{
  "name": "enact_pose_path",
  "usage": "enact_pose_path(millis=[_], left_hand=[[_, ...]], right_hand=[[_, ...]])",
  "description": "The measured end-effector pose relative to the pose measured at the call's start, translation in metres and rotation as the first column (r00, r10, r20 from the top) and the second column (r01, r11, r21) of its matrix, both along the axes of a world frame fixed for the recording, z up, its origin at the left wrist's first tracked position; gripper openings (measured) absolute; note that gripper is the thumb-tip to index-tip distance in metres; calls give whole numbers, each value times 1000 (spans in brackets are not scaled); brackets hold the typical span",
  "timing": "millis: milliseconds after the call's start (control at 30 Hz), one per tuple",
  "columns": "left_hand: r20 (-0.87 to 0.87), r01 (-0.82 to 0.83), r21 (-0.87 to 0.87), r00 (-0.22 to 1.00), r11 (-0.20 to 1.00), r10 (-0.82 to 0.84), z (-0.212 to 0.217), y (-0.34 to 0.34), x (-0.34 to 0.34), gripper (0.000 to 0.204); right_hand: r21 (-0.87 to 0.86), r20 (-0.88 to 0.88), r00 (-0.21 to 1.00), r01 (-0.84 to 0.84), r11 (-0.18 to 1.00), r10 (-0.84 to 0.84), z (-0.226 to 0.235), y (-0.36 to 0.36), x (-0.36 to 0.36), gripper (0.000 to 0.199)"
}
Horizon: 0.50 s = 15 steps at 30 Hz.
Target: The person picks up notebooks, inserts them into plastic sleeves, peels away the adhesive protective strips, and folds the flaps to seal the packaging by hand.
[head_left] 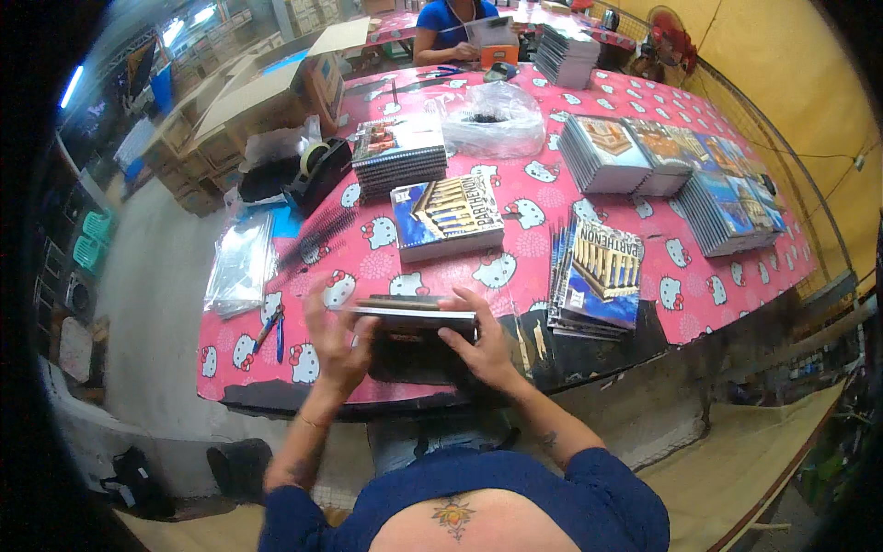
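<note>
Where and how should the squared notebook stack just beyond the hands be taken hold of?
Probably by its left and right sides, coming from the near side over the held book: the stack lies flat and squared, pink tablecloth showing along both sides.

The desk (543, 244) is pink, patterned with white cat faces wearing red bows. The held book (418, 319) shows a pale edge and what looks, through blur, like a black cover. The central notebook stack (448, 213) has cream columns against blue; the fanned notebooks (602, 273) repeat that cover. The tape dispenser (322, 175) is black, the tarp (782, 69) yellow.
</note>
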<state>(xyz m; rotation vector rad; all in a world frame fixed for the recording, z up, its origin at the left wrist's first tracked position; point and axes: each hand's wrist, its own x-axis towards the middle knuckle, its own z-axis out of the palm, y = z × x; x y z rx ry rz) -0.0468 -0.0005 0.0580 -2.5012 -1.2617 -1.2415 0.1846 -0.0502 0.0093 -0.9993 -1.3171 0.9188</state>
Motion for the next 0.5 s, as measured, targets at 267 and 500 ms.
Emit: enact_pose_path(millis=[267, 500], left_hand=[[265, -115, -312, 943, 943, 202, -66, 97, -43, 41], [-338, -412, 74, 846, 908, 412, -94, 193, -81, 20]], right_hand=[[4, 67, 996, 61, 998, -61, -8, 15, 29, 65], [20, 35, 997, 63, 998, -64, -21, 15, 42, 69]])
